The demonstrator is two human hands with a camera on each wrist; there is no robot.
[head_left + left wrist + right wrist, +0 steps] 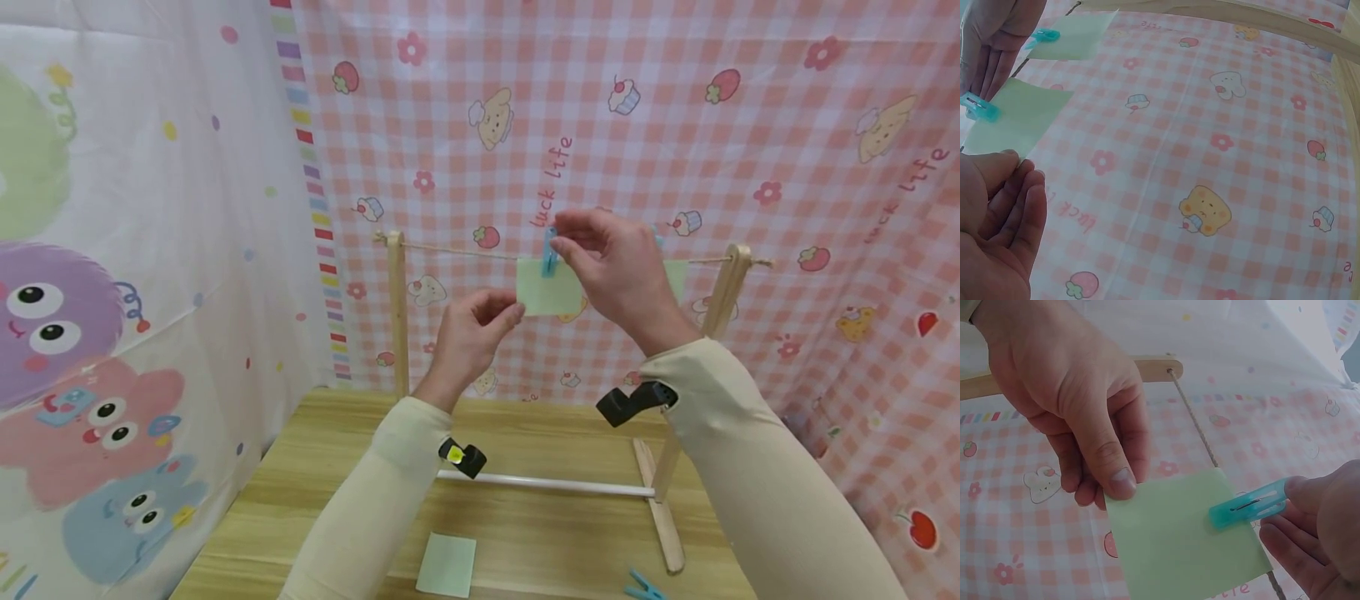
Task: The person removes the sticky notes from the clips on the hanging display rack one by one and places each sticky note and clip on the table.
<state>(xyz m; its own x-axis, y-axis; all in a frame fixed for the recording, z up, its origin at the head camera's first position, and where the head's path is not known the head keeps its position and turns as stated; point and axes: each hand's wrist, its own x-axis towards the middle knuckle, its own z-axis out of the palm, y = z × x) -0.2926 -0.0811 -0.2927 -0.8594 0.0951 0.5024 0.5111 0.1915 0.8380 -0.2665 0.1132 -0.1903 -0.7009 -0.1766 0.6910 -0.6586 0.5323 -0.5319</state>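
My right hand (622, 267) pinches the tail of a translucent blue plastic clothespin (550, 257), its nose over the top edge of a square, pale green paper sheet (551, 296) at the rope. My left hand (471, 337) pinches that sheet's lower corner between thumb and fingers. The thin twisted beige rope (465, 250) runs between two upright pale wooden posts (398, 325), a white round rod (540, 482) linking them low down. Just beyond my right hand, a second green sheet (1075, 40) hangs under its own blue clip (1046, 35).

Below lies the light wood-grain tabletop (300, 467); near me on it are a loose green square (447, 567) and a spare blue peg (645, 586), apart from each other. Behind stands a pink-and-white checked cloth (450, 100) printed with strawberries and cupcakes; to my left, a white cloth (202, 183) with cartoon creatures.
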